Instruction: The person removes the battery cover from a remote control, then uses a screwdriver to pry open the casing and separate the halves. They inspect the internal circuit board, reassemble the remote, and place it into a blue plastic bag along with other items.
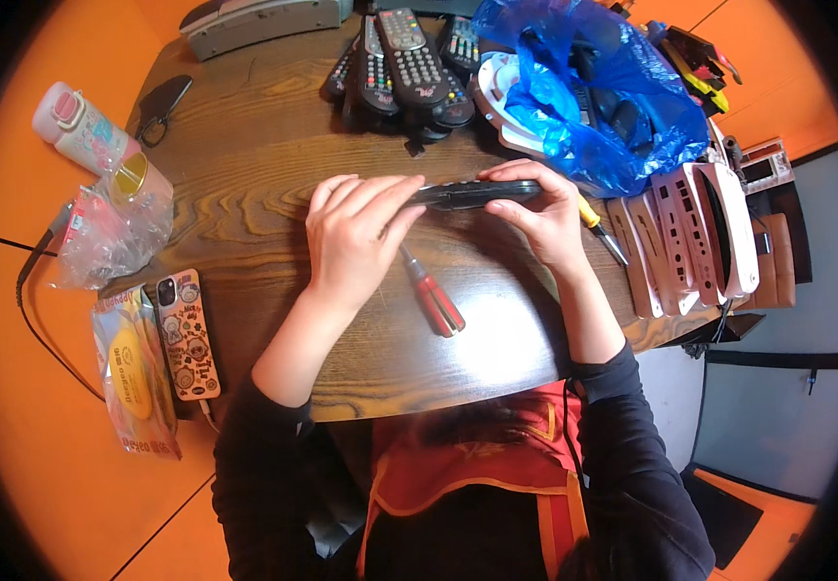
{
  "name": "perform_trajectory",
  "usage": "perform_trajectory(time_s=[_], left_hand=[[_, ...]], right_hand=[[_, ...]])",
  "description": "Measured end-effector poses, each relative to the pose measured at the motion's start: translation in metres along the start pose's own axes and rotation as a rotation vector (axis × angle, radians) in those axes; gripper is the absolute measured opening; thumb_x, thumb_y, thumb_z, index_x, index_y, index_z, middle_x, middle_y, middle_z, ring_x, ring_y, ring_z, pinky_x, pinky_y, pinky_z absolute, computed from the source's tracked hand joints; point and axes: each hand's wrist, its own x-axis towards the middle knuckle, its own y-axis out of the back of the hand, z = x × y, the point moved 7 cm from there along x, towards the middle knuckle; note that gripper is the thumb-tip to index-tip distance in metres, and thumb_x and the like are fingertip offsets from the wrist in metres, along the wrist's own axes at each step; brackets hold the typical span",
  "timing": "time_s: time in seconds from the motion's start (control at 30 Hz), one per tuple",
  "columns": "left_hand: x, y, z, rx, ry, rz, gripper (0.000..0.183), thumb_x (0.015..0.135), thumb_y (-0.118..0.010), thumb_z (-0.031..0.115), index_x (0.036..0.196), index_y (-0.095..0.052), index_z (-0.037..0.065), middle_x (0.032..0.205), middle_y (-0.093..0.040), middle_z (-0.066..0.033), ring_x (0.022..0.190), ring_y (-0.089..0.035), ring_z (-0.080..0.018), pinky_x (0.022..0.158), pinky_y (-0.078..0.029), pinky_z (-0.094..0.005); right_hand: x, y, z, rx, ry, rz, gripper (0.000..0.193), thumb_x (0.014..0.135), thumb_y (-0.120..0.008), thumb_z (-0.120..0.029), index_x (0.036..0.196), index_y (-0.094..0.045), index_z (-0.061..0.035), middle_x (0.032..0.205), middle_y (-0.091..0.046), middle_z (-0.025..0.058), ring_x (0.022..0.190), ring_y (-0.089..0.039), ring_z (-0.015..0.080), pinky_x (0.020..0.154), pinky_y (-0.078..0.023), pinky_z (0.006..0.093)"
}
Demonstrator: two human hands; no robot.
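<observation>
Both hands grip a black remote (472,197), seen nearly edge-on, so most of its face is hidden. Left hand (356,232) has the left end between thumb and bent fingers; right hand (543,215) pinches the right end, thumb on the near side and fingers over the far side. Neither hand is spread wide: each gap is about as thick as the remote. Its long axis runs from one hand to the other, crosswise to the body, and its middle shows bare between them.

Just below the grip, toward the body, a red-handled screwdriver (438,307) lies on the table (254,155). Its shaft points up and slightly left toward the remote, and its tip end lies nearer the left hand than the right. Just beside the right hand, on its outer side, lies a yellow-handled screwdriver (589,212), its shaft angled away to the right and toward the body.

Beyond the grip sits a pile of remotes (409,73); right of that, a blue plastic bag (656,107). Farther right stand pale plastic cases (666,257). Well left of the grip lies a phone (186,334).
</observation>
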Motion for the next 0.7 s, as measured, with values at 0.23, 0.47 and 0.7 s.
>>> perform_trajectory(time_s=[0.23,0.47,0.7], left_hand=[[-0.002,-0.016,-0.01,-0.055,0.116,-0.098,0.018,0.066,-0.072,0.022,0.08,-0.067,0.012,0.078,-0.064,0.0047,0.073,-0.056,-0.0141,0.069,-0.036,-0.0279],[-0.001,-0.023,-0.011,0.036,0.138,-0.191,0.016,0.065,-0.072,0.026,0.076,-0.066,0.016,0.07,-0.06,0.0082,0.068,-0.052,-0.0119,0.07,-0.032,-0.0281],[0.001,-0.014,-0.011,0.091,0.11,-0.161,0.031,0.06,-0.075,0.029,0.086,-0.064,0.017,0.087,-0.063,0.0069,0.084,-0.055,-0.0138,0.086,-0.033,-0.0345]], right_hand=[[-0.005,-0.008,0.033,0.13,-0.085,-0.034,0.023,0.069,-0.071,0.001,0.09,-0.062,0.0002,0.095,-0.063,0.012,0.091,-0.059,0.0175,0.081,-0.046,0.0281],[-0.007,-0.01,0.035,0.074,-0.135,-0.025,0.021,0.07,-0.072,-0.001,0.087,-0.06,-0.0004,0.092,-0.063,0.011,0.089,-0.058,0.0155,0.081,-0.045,0.0274],[-0.005,-0.006,0.03,0.073,-0.115,-0.057,0.022,0.068,-0.071,0.001,0.087,-0.06,-0.0002,0.095,-0.062,0.0126,0.092,-0.058,0.0184,0.081,-0.045,0.0286]])
